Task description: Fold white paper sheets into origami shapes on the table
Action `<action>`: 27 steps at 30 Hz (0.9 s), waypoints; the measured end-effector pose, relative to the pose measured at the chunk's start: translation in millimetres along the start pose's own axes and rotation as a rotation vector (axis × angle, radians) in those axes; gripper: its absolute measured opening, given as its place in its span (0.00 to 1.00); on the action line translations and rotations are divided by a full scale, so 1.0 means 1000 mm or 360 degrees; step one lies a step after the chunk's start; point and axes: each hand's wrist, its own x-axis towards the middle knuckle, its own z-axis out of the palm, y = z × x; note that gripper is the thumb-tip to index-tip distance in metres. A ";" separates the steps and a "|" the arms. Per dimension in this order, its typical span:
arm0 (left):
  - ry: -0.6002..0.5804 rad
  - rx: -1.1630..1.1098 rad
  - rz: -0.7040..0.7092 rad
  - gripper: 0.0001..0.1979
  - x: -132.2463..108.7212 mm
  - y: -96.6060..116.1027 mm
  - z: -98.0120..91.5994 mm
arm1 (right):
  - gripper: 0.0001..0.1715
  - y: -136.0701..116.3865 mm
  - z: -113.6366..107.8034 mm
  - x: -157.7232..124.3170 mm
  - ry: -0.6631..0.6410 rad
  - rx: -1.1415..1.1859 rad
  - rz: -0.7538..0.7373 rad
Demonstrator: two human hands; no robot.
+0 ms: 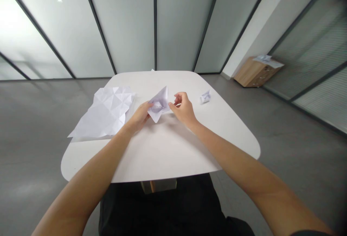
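My left hand [141,116] pinches the left side of a folded white paper [159,103], thumb on top and fingers underneath. The folded paper has pointed corners spreading out around a hollow middle, and it is held just above the white table. At its right edge is my right hand [184,108], with the thumb tip at or against the paper; I cannot tell if they touch. The other fingers of that hand are curled and apart from the thumb. Creased, unfolded white sheets [108,111] lie to the left, beside my left hand.
A small folded paper piece [205,97] rests on the right of the white table [162,156]. Beyond stands a wooden cabinet [256,72] with papers on top, near frosted glass walls [130,22]. Under the table's front edge, a box-like object [162,185] shows partly.
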 end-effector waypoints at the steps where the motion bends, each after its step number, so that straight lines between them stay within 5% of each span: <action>1: -0.0018 0.0000 -0.0013 0.13 -0.002 0.001 0.001 | 0.23 0.000 0.000 0.000 -0.0015 0.0013 0.0026; 6: -0.0155 0.0078 -0.0035 0.20 -0.011 0.009 0.005 | 0.13 0.001 0.001 -0.004 -0.0310 0.0120 0.0181; 27: -0.0444 0.0317 0.0058 0.25 -0.014 0.004 0.004 | 0.17 0.001 0.008 -0.011 -0.0374 0.0206 0.0031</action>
